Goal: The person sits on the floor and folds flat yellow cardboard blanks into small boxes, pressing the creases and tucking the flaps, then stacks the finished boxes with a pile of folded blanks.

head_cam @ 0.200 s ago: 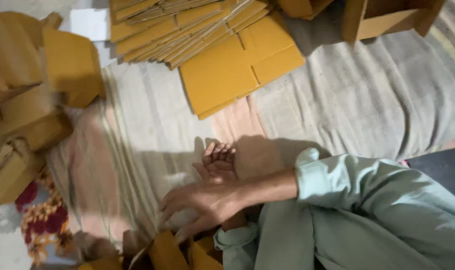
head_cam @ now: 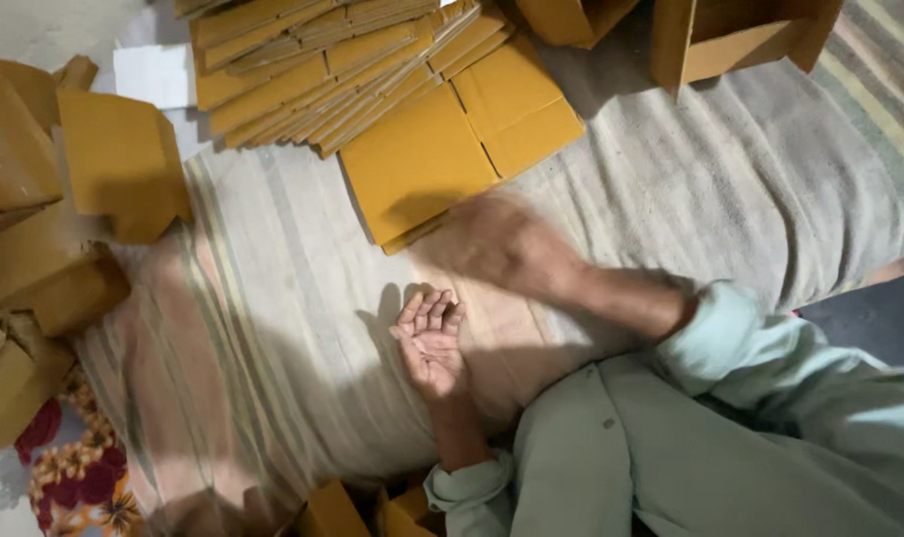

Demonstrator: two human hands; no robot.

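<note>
Yellow-brown flat cardboard blank (head_cam: 452, 149) at upper centre of the frame, atop the striped cloth (head_cam: 750, 189), neared by blurred right hand (head_cam: 496, 244), grip unreadable; left hand (head_cam: 432, 338) palm-up, empty, fingers loosely apart; likely next: pinching the blank's near edge.

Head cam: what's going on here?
A person sits on a striped cloth among flat yellow cardboard sheets. The right hand, motion-blurred, reaches out over the cloth toward the nearest sheet, holding nothing. The left hand rests palm-up and empty on the cloth. Folded boxes sit at the left edge.
</note>
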